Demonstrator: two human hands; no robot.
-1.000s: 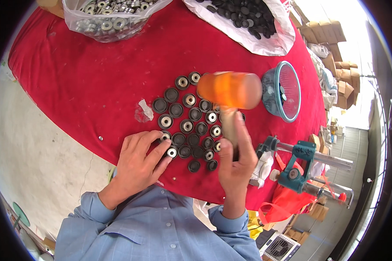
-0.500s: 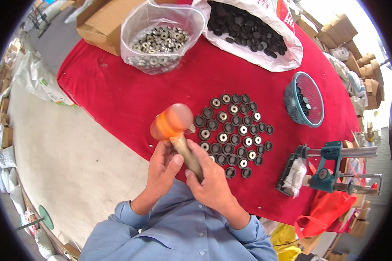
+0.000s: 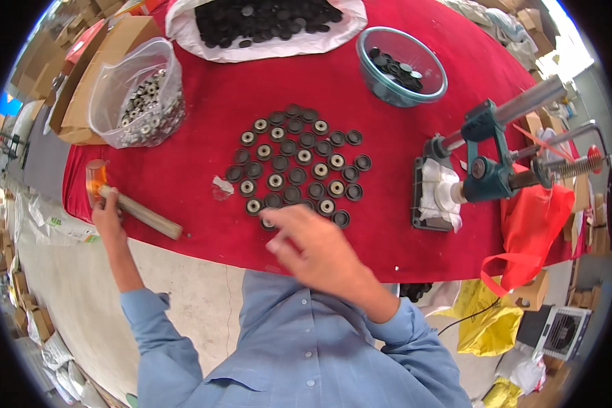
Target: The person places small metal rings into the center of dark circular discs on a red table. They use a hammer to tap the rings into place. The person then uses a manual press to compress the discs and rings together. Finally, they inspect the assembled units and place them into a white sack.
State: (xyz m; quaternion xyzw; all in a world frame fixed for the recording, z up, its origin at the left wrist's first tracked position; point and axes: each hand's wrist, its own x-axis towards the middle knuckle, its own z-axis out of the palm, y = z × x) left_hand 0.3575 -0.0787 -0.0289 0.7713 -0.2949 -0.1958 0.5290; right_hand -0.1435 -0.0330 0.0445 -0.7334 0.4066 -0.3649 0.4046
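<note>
At the table's left side, my left hand [image 3: 109, 214] grips a mallet [image 3: 143, 216] by its wooden handle, close to the orange head. The handle points to the right, over the red cloth. My right hand [image 3: 318, 251] hovers at the near edge of a group of round black wheel-like parts [image 3: 296, 175], its fingers apart and nothing seen in them. Some of these parts have a metal bearing in the middle; others show only a dark hollow. A scrap of clear plastic [image 3: 222, 188] lies to the left of the group.
A clear bag of metal bearings [image 3: 149, 109] stands by a cardboard box [image 3: 81, 102] at the far left. Behind are a white sack [image 3: 183, 30] of black discs and a blue basket [image 3: 387, 92]. A green hand press [image 3: 486, 143] occupies the right, beside a red bag [image 3: 534, 217].
The mallet has gone from both hands in front of me to the table's left side, held by my left hand alone. My right hand has let go. The view has shifted right.
</note>
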